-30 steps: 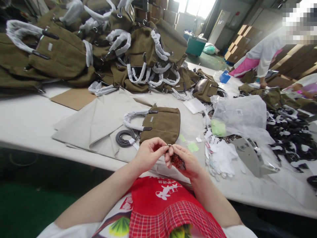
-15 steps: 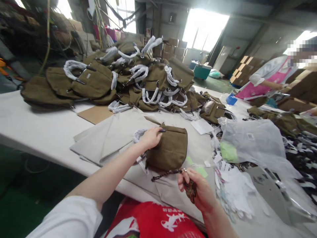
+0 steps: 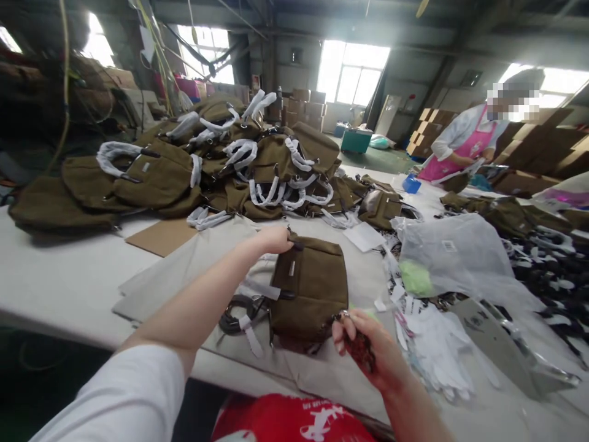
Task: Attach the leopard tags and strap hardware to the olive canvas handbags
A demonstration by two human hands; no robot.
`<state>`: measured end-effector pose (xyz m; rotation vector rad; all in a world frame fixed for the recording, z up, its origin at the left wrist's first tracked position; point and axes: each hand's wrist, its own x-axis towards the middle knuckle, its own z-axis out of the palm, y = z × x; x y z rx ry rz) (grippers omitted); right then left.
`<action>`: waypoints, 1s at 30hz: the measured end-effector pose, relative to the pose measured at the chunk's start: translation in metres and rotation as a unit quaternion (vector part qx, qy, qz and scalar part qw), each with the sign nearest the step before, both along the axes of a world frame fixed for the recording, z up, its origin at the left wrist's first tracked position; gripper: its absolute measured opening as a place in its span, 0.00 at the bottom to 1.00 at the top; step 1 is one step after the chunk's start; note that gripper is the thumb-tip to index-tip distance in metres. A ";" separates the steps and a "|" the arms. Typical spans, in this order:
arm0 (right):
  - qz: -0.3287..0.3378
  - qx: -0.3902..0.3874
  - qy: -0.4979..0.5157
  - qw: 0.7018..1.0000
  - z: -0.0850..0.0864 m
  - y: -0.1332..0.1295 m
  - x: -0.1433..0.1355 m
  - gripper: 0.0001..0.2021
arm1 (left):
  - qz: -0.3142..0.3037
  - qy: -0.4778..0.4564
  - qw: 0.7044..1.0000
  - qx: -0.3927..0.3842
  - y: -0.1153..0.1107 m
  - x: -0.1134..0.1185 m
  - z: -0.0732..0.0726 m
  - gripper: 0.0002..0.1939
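Olive canvas at the centre now: one small bag (image 3: 317, 282) is laid flat on the pale worktable (image 3: 55, 270), right between the two hands. Its top edge is met by the left hand (image 3: 277, 239), fingers bunched at the dark handle end; whether anything is pinched there cannot be told, as the fingertips are mostly hidden. And over to the right hand (image 3: 368, 350)! A small metal ring (image 3: 343, 314) is pinched at the fingertips, and a dark, reddish patterned charm (image 3: 361, 353) is held below it, against the curled fingers, just beside the bag's near corner.

So what is done? The bag's body looks fully made up, its handle (image 3: 260, 287) already wrapped in whitish film. What is left? No fastening of charm to bag can be seen; the two look separate, though contact at that corner cannot be ruled out. Untouched, too, is the coiled strap (image 3: 234, 316), left beside the bag with a white tag (image 3: 251, 337) on it. Behind, a great heap of similar bags (image 3: 156, 178) is piled, many handles likewise wrapped; whether charms are carried there cannot be made out.
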<state>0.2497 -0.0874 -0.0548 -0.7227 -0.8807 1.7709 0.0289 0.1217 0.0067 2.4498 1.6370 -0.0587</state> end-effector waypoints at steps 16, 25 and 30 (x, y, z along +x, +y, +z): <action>0.014 0.042 -0.047 0.998 0.045 0.015 -0.010 0.15 | -0.162 -0.103 0.979 0.073 -0.150 0.049 0.069 0.06; -0.051 -0.001 -0.001 0.999 0.043 0.009 -0.001 0.14 | -0.250 -0.023 0.944 0.215 -0.185 0.075 0.059 0.07; -0.102 0.014 0.055 0.993 0.040 0.000 -0.002 0.14 | -0.241 0.009 0.925 0.292 -0.200 0.075 0.040 0.07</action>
